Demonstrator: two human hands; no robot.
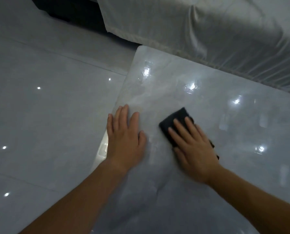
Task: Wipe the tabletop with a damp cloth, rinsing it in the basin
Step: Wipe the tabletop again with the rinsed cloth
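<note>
the dark cloth point(176, 123) lies folded on the glossy tabletop point(233, 125), pressed flat under the right hand point(194, 146), fingers straight; the left hand point(124, 137) rests spread at the table's edge; this looks like the wiping step; next probably calls for steady strokes across the unwiped part; no basin in view

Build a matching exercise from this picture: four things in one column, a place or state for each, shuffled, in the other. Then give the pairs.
Column one
1. left hand
2. right hand
3. cloth
4. white fabric

Column two
a. dark, lying on the tabletop
b. flat at the tabletop's left edge, holding nothing
c. draped beyond the tabletop's far edge
d. pressing flat on the cloth

Pairs: 1-b, 2-d, 3-a, 4-c
</note>
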